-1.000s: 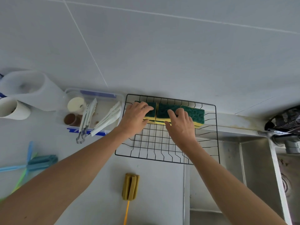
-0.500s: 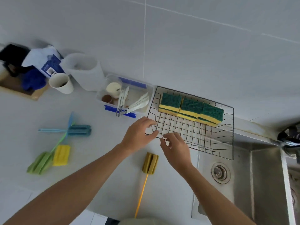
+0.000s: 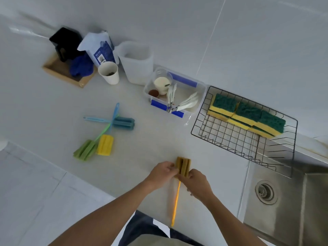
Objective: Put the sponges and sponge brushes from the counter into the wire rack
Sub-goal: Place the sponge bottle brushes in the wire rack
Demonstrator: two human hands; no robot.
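Foam brush head (image 3: pixel 183 167) is pinched between left hand (image 3: pixel 162 171) and right hand (image 3: pixel 197 182); lift level so its handle (image 3: pixel 175 204) clears the rack (image 3: pixel 291 157).

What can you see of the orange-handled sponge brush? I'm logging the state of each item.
The orange-handled sponge brush has a ribbed, olive-brown foam head and a thin, straight orange handle that looks like plastic. It lies on the white counter, head toward the wall, handle toward the person. The left hand and right hand both grip the head from either side.
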